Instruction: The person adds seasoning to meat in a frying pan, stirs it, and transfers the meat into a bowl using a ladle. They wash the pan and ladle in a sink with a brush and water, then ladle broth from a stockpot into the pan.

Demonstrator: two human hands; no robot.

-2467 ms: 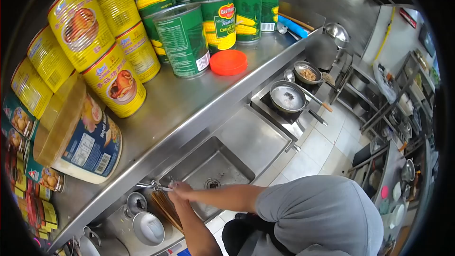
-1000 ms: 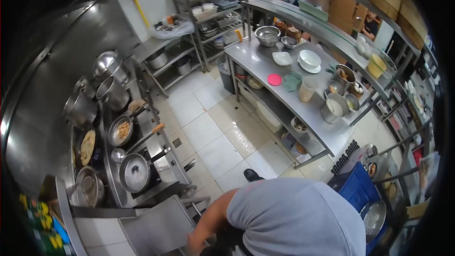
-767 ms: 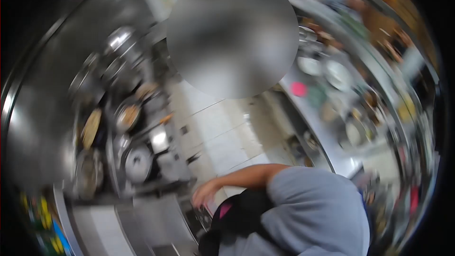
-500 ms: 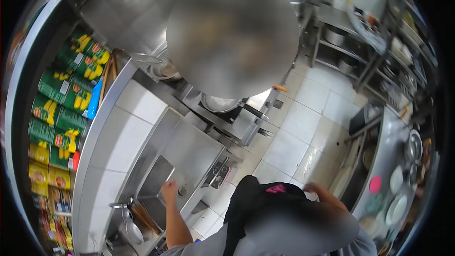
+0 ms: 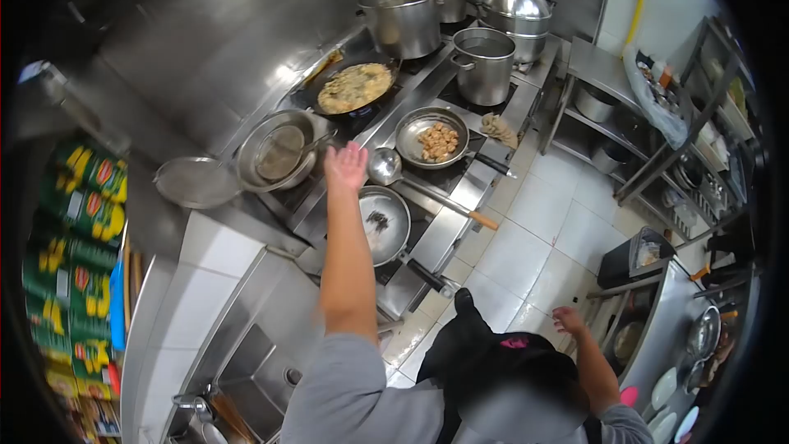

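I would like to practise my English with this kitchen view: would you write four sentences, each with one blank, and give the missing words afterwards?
1. Of the left hand and the right hand, only the ____ is stretched out toward the stove.
2. The ladle lies ____ the pan of browned pieces and the pan with dark bits.
3. The sleeves are ____ in colour.
4. The upright pipe at the back right is ____.

Missing words: left; between; grey; yellow.
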